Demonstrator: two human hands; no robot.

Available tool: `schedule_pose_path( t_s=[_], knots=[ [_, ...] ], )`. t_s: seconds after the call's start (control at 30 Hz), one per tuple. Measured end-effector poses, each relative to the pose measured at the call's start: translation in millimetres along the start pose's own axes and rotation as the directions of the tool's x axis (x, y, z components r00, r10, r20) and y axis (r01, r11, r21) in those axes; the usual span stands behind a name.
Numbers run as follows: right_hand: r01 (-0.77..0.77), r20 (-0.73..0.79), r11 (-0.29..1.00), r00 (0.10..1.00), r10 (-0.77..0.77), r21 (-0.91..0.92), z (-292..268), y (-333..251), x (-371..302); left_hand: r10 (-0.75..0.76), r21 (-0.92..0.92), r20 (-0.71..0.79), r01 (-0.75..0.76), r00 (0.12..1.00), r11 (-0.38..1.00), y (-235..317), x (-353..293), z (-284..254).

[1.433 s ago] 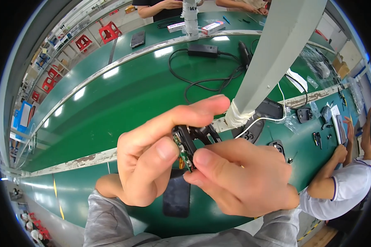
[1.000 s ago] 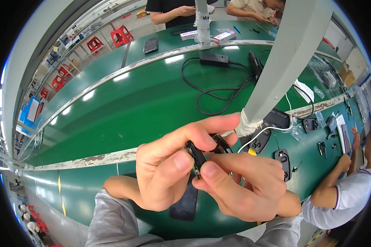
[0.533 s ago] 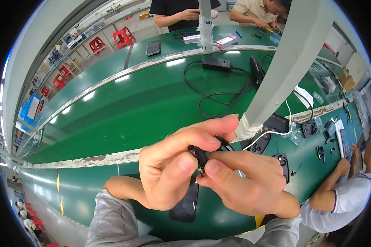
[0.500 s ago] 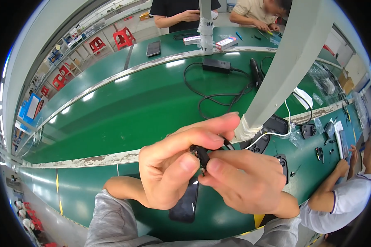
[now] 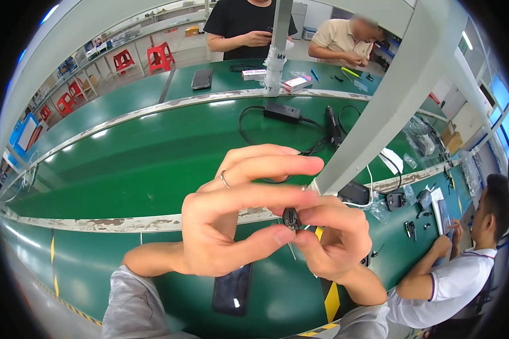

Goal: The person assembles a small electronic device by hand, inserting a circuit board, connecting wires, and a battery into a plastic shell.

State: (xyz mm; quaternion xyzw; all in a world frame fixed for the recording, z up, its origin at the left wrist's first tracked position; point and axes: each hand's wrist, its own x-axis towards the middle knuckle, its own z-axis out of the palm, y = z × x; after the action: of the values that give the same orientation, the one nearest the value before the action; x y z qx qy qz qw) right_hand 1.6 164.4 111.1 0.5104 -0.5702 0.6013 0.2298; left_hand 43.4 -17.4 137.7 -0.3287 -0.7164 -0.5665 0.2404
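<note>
In front of my chest I hold a small black connector-like piece (image 5: 290,218), its slotted end showing. The thumb and index finger of my right hand (image 5: 339,234) pinch it from the right. My left hand (image 5: 223,217), wearing a ring, reaches around from the other side with its fingers stretched and apart. Its thumb lies close by the lower left of the piece; whether it touches is hard to tell. The left index fingertip is smeared by motion. Below my left hand, a black smartphone (image 5: 232,291) lies on the green table (image 5: 175,296).
A grey post (image 5: 373,124) rises just beyond my right hand. Past a worn white ledge (image 5: 119,223) lie a black power adapter (image 5: 283,112) and its cable. Black parts and plastic bags lie to the right, beside a seated person (image 5: 464,265). Two people work across the table.
The black piece has turned so its slotted end faces me. My left fingers have straightened and spread from their bent grip. The whole view has shifted, and the person at right shows more.
</note>
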Motion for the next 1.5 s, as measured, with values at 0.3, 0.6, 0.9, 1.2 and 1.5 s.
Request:
schedule_pose_path(
  t_s=[0.3,0.6,0.9,1.2,1.5],
  knots=[
    [0.015,-0.006,0.998,1.000,-0.015,-0.053,0,0,0,0.199,0.154,0.054,-0.205,0.979,0.967,-8,-3,-5],
    [0.106,0.023,0.972,0.994,-0.104,-0.210,3,-5,-6,0.190,0.270,-0.007,-0.181,0.982,0.946,-6,-10,7],
    [0.096,0.004,0.966,0.995,-0.098,-0.238,5,-6,-8,0.130,0.226,-0.029,-0.120,0.991,0.967,-4,-10,6],
    [-0.218,0.058,0.976,0.974,0.217,0.017,-18,-19,12,0.060,0.225,0.072,-0.075,0.996,0.971,6,13,-14],
    [-0.178,0.031,0.983,0.983,0.179,-0.039,-18,-16,15,0.073,0.264,0.079,-0.092,0.994,0.960,4,8,-9]
  ],
)
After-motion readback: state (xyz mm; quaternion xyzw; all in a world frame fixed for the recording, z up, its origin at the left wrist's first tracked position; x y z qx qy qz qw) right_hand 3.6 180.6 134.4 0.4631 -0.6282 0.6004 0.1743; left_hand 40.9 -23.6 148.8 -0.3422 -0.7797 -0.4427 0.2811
